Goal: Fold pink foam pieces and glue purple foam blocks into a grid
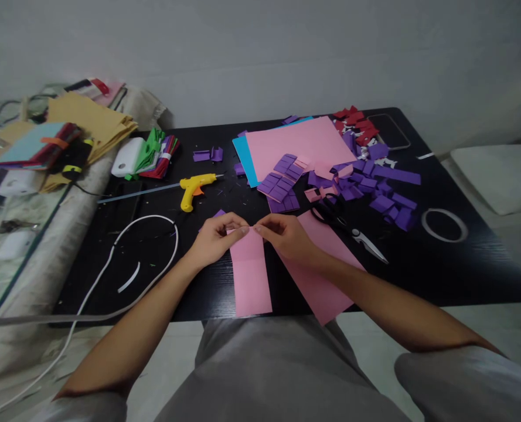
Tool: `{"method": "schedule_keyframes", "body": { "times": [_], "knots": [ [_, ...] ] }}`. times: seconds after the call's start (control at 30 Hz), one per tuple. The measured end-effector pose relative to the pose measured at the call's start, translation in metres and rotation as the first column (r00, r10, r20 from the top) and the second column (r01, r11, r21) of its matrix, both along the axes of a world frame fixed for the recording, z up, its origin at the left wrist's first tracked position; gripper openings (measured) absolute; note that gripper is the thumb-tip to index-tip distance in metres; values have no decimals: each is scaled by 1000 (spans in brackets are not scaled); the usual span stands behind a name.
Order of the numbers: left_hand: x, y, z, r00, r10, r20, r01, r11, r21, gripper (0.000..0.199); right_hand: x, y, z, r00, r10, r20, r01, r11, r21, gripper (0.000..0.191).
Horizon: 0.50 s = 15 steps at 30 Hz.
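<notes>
A strip of pink paper (pixel 251 275) hangs down toward the table's front edge, with a faint crease across it. My left hand (pixel 218 237) pinches its top edge between thumb and fingers. Close beside it, my right hand (pixel 289 234) pinches the same edge, the fingertips of both hands nearly meeting. Under my right wrist lies a larger pink sheet (pixel 326 284), partly hidden by the forearm. Black-handled scissors (pixel 357 233) rest just beyond that sheet, blades pointing to the right. A small purple piece (pixel 218 214) shows behind my left hand.
A yellow glue gun (pixel 194 189) lies left of centre, near a looped white cable (pixel 174 234). Pink sheets (pixel 299 140) over blue ones sit at the back. Folded purple pieces (pixel 383 202) and red ones (pixel 361 129) pile up at right, near a tape ring (pixel 445 225).
</notes>
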State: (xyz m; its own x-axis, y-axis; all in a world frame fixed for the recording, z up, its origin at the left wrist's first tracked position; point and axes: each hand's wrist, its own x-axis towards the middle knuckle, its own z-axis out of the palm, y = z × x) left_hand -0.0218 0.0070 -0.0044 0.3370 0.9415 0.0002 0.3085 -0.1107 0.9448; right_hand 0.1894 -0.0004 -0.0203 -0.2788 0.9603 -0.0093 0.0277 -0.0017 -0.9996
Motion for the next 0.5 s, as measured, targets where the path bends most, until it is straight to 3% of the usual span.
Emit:
{"method": "schedule_keyframes", "body": {
  "times": [0.23,0.5],
  "knots": [
    [0,0,-6,999,31,-13,-30,997,69,19,-1,1,-7,995,32,-93,-38,997,-64,23],
    [1,-1,-7,999,37,-3,-36,997,74,18,-1,2,-5,997,-4,-78,3,1000,-16,23]
  ]
}}
